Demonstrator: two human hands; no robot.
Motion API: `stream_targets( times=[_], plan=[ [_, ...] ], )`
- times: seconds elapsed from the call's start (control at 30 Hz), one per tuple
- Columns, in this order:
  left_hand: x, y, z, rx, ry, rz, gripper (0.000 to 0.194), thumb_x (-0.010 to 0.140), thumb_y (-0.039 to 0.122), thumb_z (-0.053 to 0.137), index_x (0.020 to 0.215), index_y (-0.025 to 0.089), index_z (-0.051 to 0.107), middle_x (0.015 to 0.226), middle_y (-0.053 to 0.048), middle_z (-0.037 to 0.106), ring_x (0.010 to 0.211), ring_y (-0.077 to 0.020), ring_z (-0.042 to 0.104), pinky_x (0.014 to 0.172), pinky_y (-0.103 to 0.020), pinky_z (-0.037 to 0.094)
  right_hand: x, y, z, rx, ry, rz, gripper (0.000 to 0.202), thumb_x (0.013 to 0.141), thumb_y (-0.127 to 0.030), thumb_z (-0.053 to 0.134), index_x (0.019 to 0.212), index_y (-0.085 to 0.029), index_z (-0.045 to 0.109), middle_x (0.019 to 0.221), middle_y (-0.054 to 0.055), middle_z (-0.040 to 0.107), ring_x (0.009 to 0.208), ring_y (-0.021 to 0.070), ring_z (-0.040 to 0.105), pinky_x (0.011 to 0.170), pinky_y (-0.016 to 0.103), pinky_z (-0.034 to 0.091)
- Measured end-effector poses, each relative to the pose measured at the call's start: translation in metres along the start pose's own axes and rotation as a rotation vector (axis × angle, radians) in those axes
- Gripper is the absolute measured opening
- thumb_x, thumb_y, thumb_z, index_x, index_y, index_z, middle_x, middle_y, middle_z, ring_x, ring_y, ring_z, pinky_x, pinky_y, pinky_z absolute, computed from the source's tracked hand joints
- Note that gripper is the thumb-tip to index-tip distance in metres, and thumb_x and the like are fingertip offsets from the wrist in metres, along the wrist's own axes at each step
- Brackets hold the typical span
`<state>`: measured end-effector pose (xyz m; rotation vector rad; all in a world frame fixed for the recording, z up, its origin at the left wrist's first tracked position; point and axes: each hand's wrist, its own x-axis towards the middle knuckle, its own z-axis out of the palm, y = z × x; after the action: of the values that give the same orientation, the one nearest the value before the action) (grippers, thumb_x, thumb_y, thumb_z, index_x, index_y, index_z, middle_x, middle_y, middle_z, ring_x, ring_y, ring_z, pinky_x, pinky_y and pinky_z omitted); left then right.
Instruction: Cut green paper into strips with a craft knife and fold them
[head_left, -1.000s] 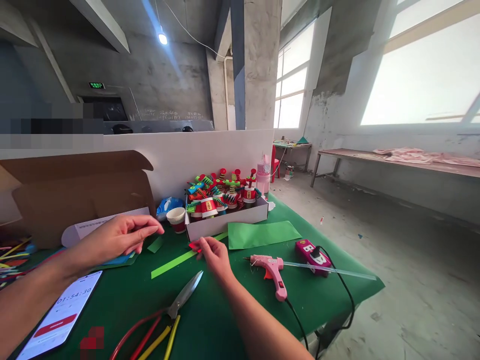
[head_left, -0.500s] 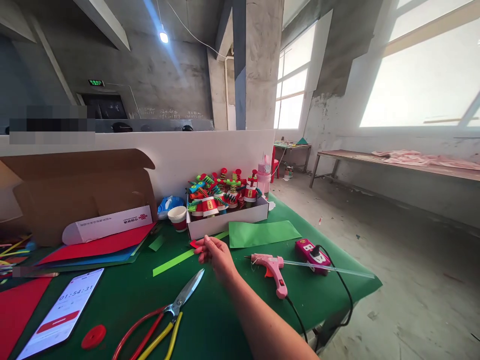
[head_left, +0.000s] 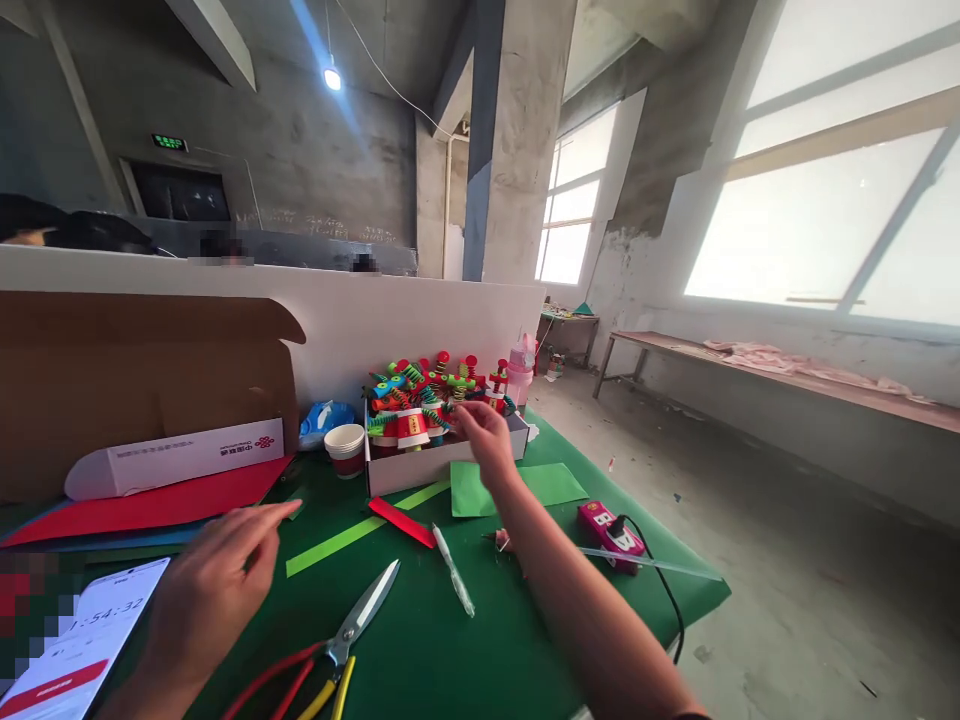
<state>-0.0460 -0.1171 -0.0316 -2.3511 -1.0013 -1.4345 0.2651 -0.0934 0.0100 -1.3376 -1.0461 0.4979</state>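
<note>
My right hand (head_left: 487, 440) is over the front of a white box (head_left: 442, 465), its fingers pinched together beside the paper-cup figures (head_left: 412, 428) with spring arms. Whether anything is between those fingertips is hidden. My left hand (head_left: 217, 580) hovers over the left of the table, fingers stretched out and thumb apart, holding nothing visible. Its fingertips are nearest a small green paper piece (head_left: 291, 508). A red strip (head_left: 403, 522) lies across a light-green strip (head_left: 337, 545). Beside the red strip is a white pen (head_left: 454, 572). Scissors (head_left: 360, 615) with red and yellow handles lie open between my hands.
Behind my right forearm is a mostly hidden glue gun (head_left: 501, 540); a pink power block (head_left: 611, 535) sits near the right edge. Paper cups (head_left: 346, 448) stand left of the box. A phone (head_left: 82, 640), red sheets (head_left: 165, 500) and a cardboard box (head_left: 150, 390) are at left.
My right hand has left the red strip and moved up and right to the box. My left hand has come into view from the lower left. The pen now shows.
</note>
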Motion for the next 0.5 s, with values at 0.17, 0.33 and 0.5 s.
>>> stream_targets(
  times=[0.17,0.33,0.5],
  plan=[
    [-0.016,0.010,0.045,-0.058,0.040,0.282,0.038,0.089,0.008,0.045,0.109,0.028,0.070,0.086,-0.003,0.076,0.078,-0.0196,0.071,0.078,-0.036,0.054,0.093,0.014,-0.063,-0.393,0.139,0.094,0.025,0.083,-0.031,0.071,0.101,-0.014,0.068,0.103,0.011,0.070,0.099,0.0224,0.065,0.085,0.033,0.052],
    [-0.037,0.014,0.054,-0.058,-0.032,0.390,0.035,0.088,-0.001,0.041,0.102,0.016,0.068,0.090,-0.006,0.073,0.087,-0.0184,0.067,0.087,-0.036,0.051,0.153,0.044,-0.087,-0.677,0.039,0.215,0.034,0.095,-0.036,0.061,0.123,-0.017,0.059,0.124,0.009,0.061,0.105,0.0225,0.063,0.088,0.044,0.055],
    [-0.034,0.009,0.053,-0.051,-0.021,0.400,0.031,0.088,-0.001,0.042,0.102,0.012,0.067,0.091,-0.008,0.072,0.090,-0.0192,0.066,0.088,-0.036,0.050,0.191,0.076,-0.082,-0.787,-0.041,0.216,0.035,0.095,-0.037,0.061,0.125,-0.017,0.058,0.125,0.009,0.060,0.106,0.0231,0.063,0.089,0.044,0.055]
  ],
)
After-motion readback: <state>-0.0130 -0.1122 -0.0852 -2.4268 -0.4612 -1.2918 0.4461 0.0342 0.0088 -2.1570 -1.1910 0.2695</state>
